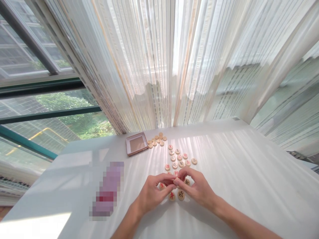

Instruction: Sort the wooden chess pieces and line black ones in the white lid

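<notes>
Round wooden chess pieces (179,158) with red and black characters lie face up in a loose cluster on the white table (244,172). My left hand (152,194) and my right hand (195,186) meet over the near end of the cluster, fingertips pinched together at about the same spot. Both hands appear closed on a small piece between the fingers, though it is mostly hidden. More pieces (176,195) lie just under and between the hands.
A small pinkish square box (136,144) lies open at the back left, with several blank-side-up pieces (157,140) next to it. A blurred pink object (107,192) lies to the left. Sheer curtains (174,66) and windows stand behind the table.
</notes>
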Motion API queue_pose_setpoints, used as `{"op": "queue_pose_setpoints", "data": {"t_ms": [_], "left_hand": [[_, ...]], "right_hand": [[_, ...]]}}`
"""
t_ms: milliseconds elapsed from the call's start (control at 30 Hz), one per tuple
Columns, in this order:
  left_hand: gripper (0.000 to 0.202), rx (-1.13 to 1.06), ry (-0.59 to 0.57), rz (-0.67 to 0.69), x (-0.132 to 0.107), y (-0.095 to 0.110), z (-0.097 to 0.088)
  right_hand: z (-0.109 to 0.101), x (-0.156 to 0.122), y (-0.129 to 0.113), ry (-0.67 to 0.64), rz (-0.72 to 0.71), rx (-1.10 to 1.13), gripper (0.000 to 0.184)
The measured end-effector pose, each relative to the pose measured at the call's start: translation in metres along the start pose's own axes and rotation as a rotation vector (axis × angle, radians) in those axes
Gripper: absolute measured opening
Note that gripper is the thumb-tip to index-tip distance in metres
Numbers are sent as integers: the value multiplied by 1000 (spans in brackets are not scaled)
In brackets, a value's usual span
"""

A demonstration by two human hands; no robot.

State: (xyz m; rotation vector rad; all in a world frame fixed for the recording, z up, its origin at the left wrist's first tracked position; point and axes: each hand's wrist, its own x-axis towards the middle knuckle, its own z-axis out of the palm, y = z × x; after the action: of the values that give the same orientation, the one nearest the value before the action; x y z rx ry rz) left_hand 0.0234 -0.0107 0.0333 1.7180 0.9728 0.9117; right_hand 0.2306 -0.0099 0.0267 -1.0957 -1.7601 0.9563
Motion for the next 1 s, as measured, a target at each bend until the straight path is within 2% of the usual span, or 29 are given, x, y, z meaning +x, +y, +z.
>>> {"op": "queue_pose_setpoints", "data": {"t_ms": [233, 433, 600, 733, 867, 1000], "left_hand": [[25, 19, 7, -17, 1, 2, -3], [19, 48, 102, -72, 6, -5, -13], [18, -47, 82, -81, 7, -5, -8], [20, -29, 78, -25, 7, -2, -5], [21, -48, 143, 5, 9, -5, -12], [22, -90, 263, -132, 12, -14, -21]], "right_hand": [[1, 1, -1, -9, 1, -2, 19], [-2, 2, -5, -1, -103, 8, 17], [2, 1, -5, -8, -110, 55, 16], [3, -1, -2, 31, -101, 42, 12], [-1, 1, -2, 84, -92, -16, 12], [-4, 3, -3, 119, -77, -42, 13]]}}
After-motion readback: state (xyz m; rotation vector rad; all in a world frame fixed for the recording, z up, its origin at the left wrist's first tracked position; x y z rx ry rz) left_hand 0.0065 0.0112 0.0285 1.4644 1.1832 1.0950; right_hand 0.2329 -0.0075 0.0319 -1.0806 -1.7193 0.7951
